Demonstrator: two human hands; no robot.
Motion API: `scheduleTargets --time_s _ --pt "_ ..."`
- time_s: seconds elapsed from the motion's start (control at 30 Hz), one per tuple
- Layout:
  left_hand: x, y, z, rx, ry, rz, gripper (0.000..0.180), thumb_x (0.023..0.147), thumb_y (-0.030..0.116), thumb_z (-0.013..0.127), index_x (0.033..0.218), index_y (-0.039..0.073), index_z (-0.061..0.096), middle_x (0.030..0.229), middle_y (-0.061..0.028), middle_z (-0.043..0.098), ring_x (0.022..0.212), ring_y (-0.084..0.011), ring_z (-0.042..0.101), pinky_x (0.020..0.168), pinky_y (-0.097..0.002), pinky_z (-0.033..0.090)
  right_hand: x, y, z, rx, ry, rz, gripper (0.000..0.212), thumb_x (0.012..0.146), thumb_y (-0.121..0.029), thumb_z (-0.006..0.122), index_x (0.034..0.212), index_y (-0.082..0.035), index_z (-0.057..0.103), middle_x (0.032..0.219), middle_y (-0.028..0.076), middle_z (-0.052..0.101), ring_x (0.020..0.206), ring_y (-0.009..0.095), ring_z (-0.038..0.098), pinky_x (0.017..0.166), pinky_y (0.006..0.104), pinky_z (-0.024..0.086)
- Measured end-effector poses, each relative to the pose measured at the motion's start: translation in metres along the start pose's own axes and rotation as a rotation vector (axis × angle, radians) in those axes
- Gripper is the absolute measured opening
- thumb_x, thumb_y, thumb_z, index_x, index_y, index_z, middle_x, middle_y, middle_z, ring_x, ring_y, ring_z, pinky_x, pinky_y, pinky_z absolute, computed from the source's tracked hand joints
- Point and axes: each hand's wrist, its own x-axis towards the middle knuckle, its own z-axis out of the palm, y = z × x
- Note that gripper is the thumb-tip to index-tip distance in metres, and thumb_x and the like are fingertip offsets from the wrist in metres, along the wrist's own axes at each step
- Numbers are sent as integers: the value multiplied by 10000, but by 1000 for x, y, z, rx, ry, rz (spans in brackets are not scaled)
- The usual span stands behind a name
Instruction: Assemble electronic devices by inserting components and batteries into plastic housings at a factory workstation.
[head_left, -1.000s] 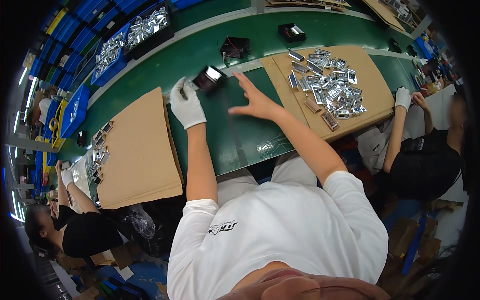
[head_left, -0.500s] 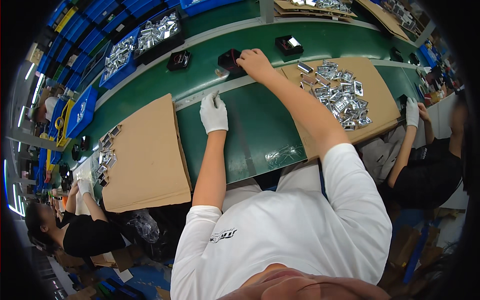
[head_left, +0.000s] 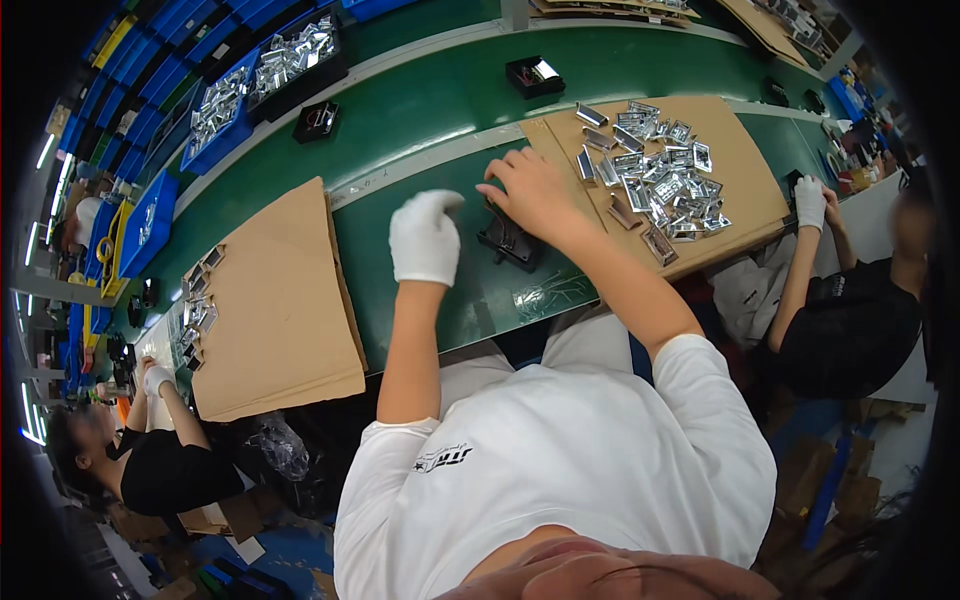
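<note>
So the person's right hand, the bare one [head_left: 530,192], is right at the upper end of a black, boxy plastic housing [head_left: 508,243], near the middle of the frame. Fingers are bent and a bit spread, thumb out to the left; it looks like contact, but can't tell if it's actually got a grip. The housing is over the smooth green tabletop [head_left: 370,225], in the gap between the two cardboard areas.

Left hand, in a white fabric glove [head_left: 424,237], is just left of the housing with fingers curled about halfway, tips toward the right. Can't make out anything in it, but the palm's hidden.

Over at right of centre there's a messy pile of shiny silver rectangular metal pieces [head_left: 675,180] on a flat brown cardboard sheet [head_left: 755,180]. Another big tan cardboard sheet [head_left: 275,310] is left of centre, with a few small silver-and-black pieces [head_left: 200,310] along its left edge. Two black open-topped boxes, one upper left [head_left: 316,122] and one top centre [head_left: 534,77], sit on the green belt [head_left: 410,110].
</note>
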Motion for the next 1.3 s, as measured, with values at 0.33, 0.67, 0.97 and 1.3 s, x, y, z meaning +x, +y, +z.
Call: scheduleTargets --time_s 0.33,0.67,0.97,1.3 --pt "-52 37 14 488 -503 247 101 758 181 674 799 124 745 818 -60 713 832 -264 658 811 -382 477 19 -2 -16 158 -530 32 209 925 -294 685 1032 -130 759 891 45 706 796 194 603 759 304 483" --pt "-42 10 -9 -199 -77 -77 206 870 115 641 1057 97 726 965 -63 745 904 -283 687 818 -369 534 -37 4 -8 1131 -375 290 208 924 -156 678 1118 -107 736 791 11 703 742 114 589 689 256 469" --pt "-21 31 -15 -3 -415 -127 303 962 115 588 1257 93 651 1034 -82 738 859 -284 697 767 -341 538 -32 -4 -25 911 -484 211 208 926 -115 658 1125 -146 712 831 3 705 732 120 583 689 254 462" --pt "-36 8 -5 94 -539 -402 365 939 297 645 1243 96 624 907 -92 731 764 -312 686 741 -381 540 -52 -16 -12 709 -220 167 244 888 -65 666 1119 -126 719 861 36 673 702 168 577 686 277 463"
